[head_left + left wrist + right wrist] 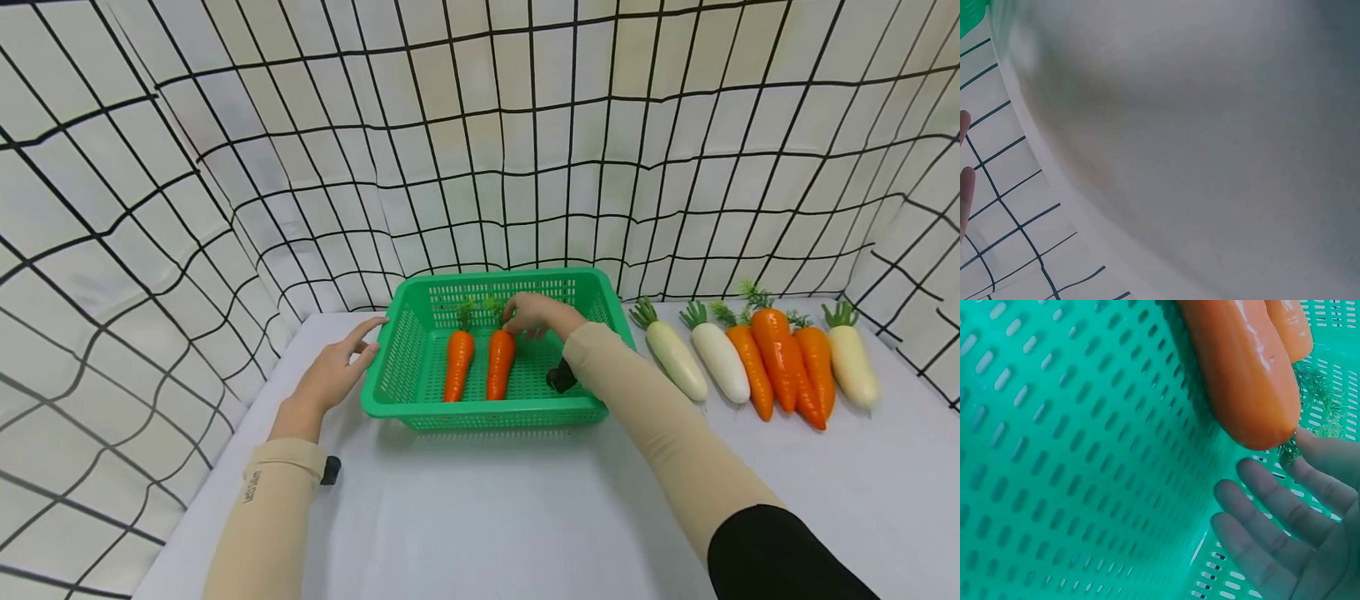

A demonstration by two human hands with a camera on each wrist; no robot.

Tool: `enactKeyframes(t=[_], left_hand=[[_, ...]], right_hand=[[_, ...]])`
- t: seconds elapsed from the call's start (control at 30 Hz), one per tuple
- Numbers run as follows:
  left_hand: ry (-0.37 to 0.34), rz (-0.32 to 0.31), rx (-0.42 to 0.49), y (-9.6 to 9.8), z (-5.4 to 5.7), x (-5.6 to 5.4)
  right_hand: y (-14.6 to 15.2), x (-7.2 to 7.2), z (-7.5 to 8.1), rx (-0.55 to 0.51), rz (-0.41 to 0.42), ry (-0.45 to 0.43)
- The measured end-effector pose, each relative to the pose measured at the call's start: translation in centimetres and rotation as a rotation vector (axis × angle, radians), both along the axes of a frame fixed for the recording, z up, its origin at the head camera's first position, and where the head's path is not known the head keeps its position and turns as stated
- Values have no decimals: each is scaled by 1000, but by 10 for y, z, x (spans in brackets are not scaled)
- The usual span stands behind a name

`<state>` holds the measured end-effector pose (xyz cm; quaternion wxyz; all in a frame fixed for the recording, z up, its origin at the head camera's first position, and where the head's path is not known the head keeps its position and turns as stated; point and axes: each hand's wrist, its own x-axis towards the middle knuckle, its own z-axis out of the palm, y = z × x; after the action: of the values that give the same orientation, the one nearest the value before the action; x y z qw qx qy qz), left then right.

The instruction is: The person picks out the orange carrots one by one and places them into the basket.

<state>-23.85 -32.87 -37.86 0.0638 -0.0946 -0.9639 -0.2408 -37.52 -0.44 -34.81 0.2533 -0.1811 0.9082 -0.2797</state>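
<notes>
A green plastic basket (480,409) stands on the table with two orange carrots inside, the left carrot (459,367) and the right carrot (501,365). Over the basket, my right hand (542,315) pinches the leafy top of the right carrot (1247,375) between thumb and index finger. Its other fingers (1260,550) stretch out loosely, as the right wrist view shows. My left hand (330,375) is at the basket's left rim, fingers extended, index fingertip at or near the edge. Only two of its fingertips (965,187) appear in the left wrist view.
Right of the basket lie a green-topped white radish (677,360), a second white radish (722,362), several carrots (776,350) and another radish (853,367) at the far end. Black-grid netting (480,142) over white cloth rises behind and beside the white table (480,517).
</notes>
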Motion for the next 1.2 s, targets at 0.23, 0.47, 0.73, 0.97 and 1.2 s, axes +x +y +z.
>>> enactKeyframes(t=[0.23,0.47,0.73,0.97,1.2], left_hand=[[1,-12,0,3,0,-2],[6,-10,6,1,1,-3],[-4,15,9,-4,1,-2],[-4,-1,19,-1,3,-1],[-6,-9,28,1,0,-1]], right_hand=[[8,4,7,31,22,-12],[27,7,35,-35,81,76],[59,24,69,-126,181,249],[112,46,81,-193,124,419],[172,61,66,-222,20,547]])
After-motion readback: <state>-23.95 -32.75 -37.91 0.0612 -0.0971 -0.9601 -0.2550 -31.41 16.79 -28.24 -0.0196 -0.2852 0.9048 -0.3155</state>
